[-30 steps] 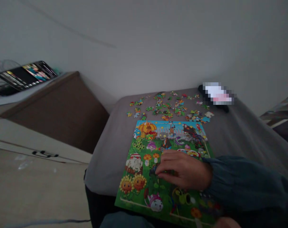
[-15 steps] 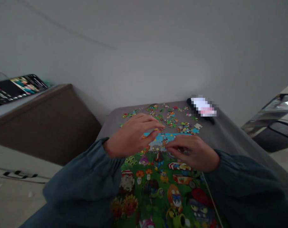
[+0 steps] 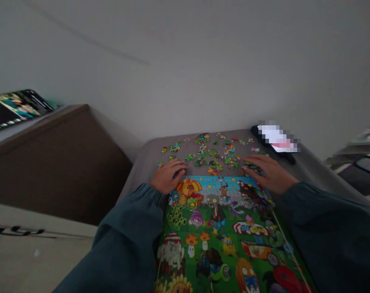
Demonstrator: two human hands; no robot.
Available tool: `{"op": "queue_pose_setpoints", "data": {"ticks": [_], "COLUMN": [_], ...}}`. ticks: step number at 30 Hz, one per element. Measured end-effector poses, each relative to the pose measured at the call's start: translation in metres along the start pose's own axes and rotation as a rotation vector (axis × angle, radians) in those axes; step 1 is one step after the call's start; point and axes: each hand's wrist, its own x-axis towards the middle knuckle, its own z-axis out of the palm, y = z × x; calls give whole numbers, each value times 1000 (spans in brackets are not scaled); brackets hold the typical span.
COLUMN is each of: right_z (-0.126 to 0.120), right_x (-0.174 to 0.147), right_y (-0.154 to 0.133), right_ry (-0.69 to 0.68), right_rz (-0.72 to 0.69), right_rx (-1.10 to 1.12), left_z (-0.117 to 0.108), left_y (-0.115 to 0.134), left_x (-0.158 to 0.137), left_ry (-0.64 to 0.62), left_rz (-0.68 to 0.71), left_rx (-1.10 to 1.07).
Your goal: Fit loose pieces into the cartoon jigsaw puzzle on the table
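Observation:
A cartoon puzzle board, printed with plants and zombies on green under a blue top strip, lies flat before me. Loose jigsaw pieces are scattered past its far edge. My left hand rests at the board's far left corner, thumb and fingers apart, with no piece visible in it. At the far right corner, my right hand spreads over a small cluster of pieces. Its fingers are apart, and they partly hide those pieces.
A phone with a lit, blurred-out screen lies at the far right of the grey-covered table. To the left stands a brown cabinet with another lit phone on top. A wall rises behind the table.
Both hands have moved apart from above the board's upper middle, the left to the far left corner, the right to the far right corner. More of the board's top now shows.

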Motion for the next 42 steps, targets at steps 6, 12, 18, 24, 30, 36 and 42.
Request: {"op": "queue_pose_setpoints", "data": {"ticks": [6,12,18,24,30,36,42], "right_z": [22,23,31,32,27,24,20], "right_x": [8,15,17,17,17,16,16], "right_y": [8,9,20,25,18,13,8], "right_ry": [-49,-26,47,110,170,219,197], "right_rz": [33,79,81,107,143,120,159], "right_rx": [-37,5,101,152,166,173,156], "left_z": [3,3,11,11,-5,-16,-10], "left_y": [2,-1,-17,-25,-43,-57,-65], "left_x": [-1,4,18,17,14,7,10], "left_ry": [-38,-10,5,108,287,292,234], "left_rz": [-1,1,65,103,30,-22,25], "left_rx": [1,-10,-15,-21,-3,52,69]}}
